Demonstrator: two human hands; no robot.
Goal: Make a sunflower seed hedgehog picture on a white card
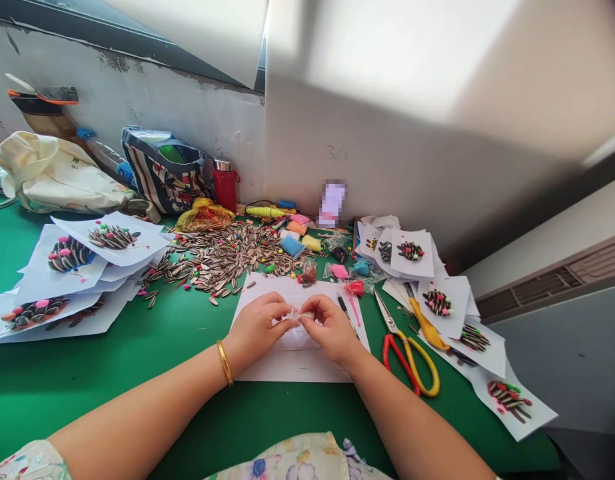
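My left hand [260, 332], with a gold bangle at its wrist, pinches one side of a small piece of clear plastic wrapper [296, 313]. The fingers of my right hand [333, 331] are closed on the other side of it. What the wrapper contains, if anything, I cannot make out. Both hands are over a white sheet of paper [307, 367] on the green table. A black pen [343, 307] and a pink strip [354, 308] lie on the sheet, right of my right hand. Beyond the hands sits a small bag of brown clay [308, 272].
Sunflower seeds [227, 257] are heaped behind the paper, beside colored clay packets [292, 247]. Scissors [404, 353] and a yellow utility knife [426, 323] lie at right. Seed-decorated sheets are stacked left [112, 267] and right [447, 300]. A red flask [224, 187] stands by the wall.
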